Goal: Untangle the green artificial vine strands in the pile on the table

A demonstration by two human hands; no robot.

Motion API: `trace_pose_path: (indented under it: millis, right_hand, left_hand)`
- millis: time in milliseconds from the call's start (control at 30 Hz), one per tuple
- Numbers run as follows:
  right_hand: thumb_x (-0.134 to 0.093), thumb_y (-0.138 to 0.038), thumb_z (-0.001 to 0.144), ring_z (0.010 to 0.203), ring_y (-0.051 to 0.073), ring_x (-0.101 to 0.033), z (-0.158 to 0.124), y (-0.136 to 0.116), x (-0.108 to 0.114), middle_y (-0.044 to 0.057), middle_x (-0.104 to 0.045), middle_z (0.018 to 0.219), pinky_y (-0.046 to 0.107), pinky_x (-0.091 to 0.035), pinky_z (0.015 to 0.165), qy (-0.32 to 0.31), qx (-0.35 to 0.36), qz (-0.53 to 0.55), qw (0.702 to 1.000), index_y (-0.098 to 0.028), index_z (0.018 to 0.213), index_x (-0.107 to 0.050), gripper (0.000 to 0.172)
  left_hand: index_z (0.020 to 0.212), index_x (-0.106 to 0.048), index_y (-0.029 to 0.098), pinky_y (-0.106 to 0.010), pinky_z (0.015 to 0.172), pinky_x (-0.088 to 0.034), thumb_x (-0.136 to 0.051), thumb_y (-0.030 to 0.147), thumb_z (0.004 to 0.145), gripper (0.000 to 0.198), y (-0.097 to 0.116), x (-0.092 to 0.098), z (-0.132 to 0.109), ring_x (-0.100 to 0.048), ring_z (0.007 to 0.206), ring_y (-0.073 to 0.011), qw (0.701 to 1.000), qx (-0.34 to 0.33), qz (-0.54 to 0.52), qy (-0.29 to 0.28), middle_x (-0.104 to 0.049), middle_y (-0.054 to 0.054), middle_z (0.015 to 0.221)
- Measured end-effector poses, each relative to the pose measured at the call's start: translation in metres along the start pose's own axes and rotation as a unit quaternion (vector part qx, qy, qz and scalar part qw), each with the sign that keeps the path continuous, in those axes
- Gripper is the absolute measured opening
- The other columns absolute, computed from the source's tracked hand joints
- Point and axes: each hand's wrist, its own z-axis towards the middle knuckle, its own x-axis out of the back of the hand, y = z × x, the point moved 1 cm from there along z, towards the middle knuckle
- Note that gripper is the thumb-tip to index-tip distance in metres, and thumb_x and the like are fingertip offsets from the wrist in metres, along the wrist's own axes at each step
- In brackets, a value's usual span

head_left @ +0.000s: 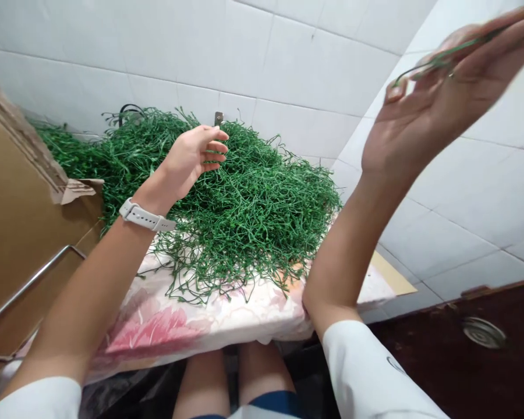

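Observation:
A large tangled pile of thin green stems (262, 203), which look like artificial plant pieces, lies on a table with a floral cloth (227, 320). Over the middle of the pile hovers my left hand (194, 154), fingers apart and slightly curved, with nothing seen in it; a pale watch band is on that wrist. My right hand (441, 105) is raised at the upper right, well away from the pile, palm showing. A slim green stem (458, 49) runs along its fingers, held by them. Part of that hand is blurred and cut by the frame edge.
At the left stands a brown cardboard panel (21, 233) with a bent metal rod (35, 285) before it. White tiled wall (310, 64) closes off the back and right. A dark surface with a round metal piece (484, 333) lies lower right.

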Motion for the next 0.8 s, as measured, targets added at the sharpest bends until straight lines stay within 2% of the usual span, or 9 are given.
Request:
trace_pose_path:
  millis: [233,333,400,467,533,633,733,767,800]
  right_hand:
    - [-0.076,-0.039,0.092,0.056,0.012,-0.050,0.011,0.032,-0.004,-0.001,-0.055,0.056,0.029,-0.043,0.058,0.106,-0.089,-0.063,0.988,-0.017,0.078,-0.065,0.028]
    - [-0.074,-0.021,0.093,0.047,0.007,-0.040,0.013,0.003,-0.004,-0.004,-0.048,0.047,0.027,-0.032,0.052,0.198,-0.130,-0.100,0.966,-0.013,0.069,-0.065,0.027]
    - [-0.071,-0.019,0.095,0.043,0.005,-0.032,0.009,-0.026,-0.010,-0.007,-0.042,0.045,0.027,-0.022,0.048,0.220,-0.071,-0.070,0.970,-0.011,0.072,-0.069,0.024]
    - [-0.068,-0.017,0.097,0.041,0.003,-0.025,0.003,-0.051,-0.023,-0.008,-0.036,0.044,0.027,-0.015,0.047,0.187,-0.005,-0.016,0.982,-0.012,0.074,-0.071,0.024]
    - [-0.068,-0.015,0.095,0.043,0.004,-0.025,-0.007,-0.065,-0.040,-0.008,-0.036,0.046,0.025,-0.015,0.047,0.113,0.030,-0.003,0.993,-0.014,0.069,-0.069,0.026]
    - [-0.071,-0.017,0.092,0.050,0.006,-0.034,-0.046,-0.071,-0.065,-0.005,-0.046,0.052,0.024,-0.023,0.050,-0.013,0.051,-0.017,0.998,-0.017,0.063,-0.064,0.029]
    - [-0.068,-0.024,0.094,0.056,0.008,-0.048,-0.133,-0.067,-0.094,0.000,-0.063,0.066,0.025,-0.034,0.056,-0.116,0.017,0.101,0.988,-0.018,0.073,-0.069,0.022]
    - [-0.068,-0.029,0.095,0.060,0.009,-0.053,-0.175,-0.063,-0.108,0.002,-0.068,0.072,0.025,-0.037,0.057,-0.174,-0.026,0.191,0.966,-0.019,0.079,-0.073,0.019]
    - [-0.069,-0.036,0.095,0.064,0.010,-0.057,-0.222,-0.057,-0.127,0.003,-0.070,0.077,0.024,-0.040,0.059,-0.250,-0.080,0.299,0.917,-0.019,0.086,-0.076,0.020]
  left_hand:
    - [0.087,-0.065,0.017,-0.021,0.055,-0.045,-0.061,0.028,0.090,0.012,-0.007,-0.004,-0.001,-0.056,0.062,-0.0089,0.999,0.022,0.021,0.010,-0.064,-0.003,0.077]
    - [0.087,-0.065,0.018,-0.021,0.051,-0.040,-0.062,0.029,0.086,0.011,-0.008,-0.003,0.001,-0.052,0.060,-0.0094,0.999,0.024,0.036,0.007,-0.062,-0.003,0.076]
    - [0.089,-0.064,0.019,-0.022,0.053,-0.038,-0.063,0.031,0.085,0.013,-0.013,0.002,0.001,-0.051,0.060,-0.0100,0.998,0.019,0.062,0.013,-0.061,-0.003,0.077]
    - [0.089,-0.062,0.019,-0.025,0.057,-0.040,-0.063,0.032,0.084,0.014,-0.024,0.012,-0.001,-0.051,0.062,-0.0116,0.990,0.010,0.135,0.044,-0.061,-0.004,0.079]
    - [0.087,-0.060,0.020,-0.032,0.071,-0.048,-0.061,0.031,0.085,0.012,-0.039,0.029,-0.008,-0.055,0.070,-0.0165,0.955,-0.020,0.281,0.095,-0.062,-0.006,0.082]
    - [0.105,-0.065,0.016,-0.053,0.104,-0.045,-0.058,0.028,0.089,0.021,-0.062,0.061,-0.031,-0.060,0.110,-0.0358,0.833,-0.083,0.535,0.112,-0.067,-0.020,0.113]
    - [0.136,-0.059,0.010,-0.063,0.111,-0.035,-0.051,0.030,0.095,0.047,-0.077,0.087,-0.057,-0.046,0.134,-0.0499,0.752,-0.056,0.644,0.130,-0.050,-0.030,0.149]
    - [0.144,-0.055,0.009,-0.064,0.111,-0.035,-0.050,0.031,0.095,0.054,-0.080,0.092,-0.063,-0.044,0.136,-0.0515,0.738,-0.038,0.661,0.132,-0.046,-0.030,0.154]
    - [0.149,-0.051,0.009,-0.065,0.110,-0.036,-0.049,0.033,0.096,0.058,-0.082,0.096,-0.068,-0.043,0.137,-0.0522,0.728,-0.022,0.672,0.130,-0.046,-0.030,0.155]
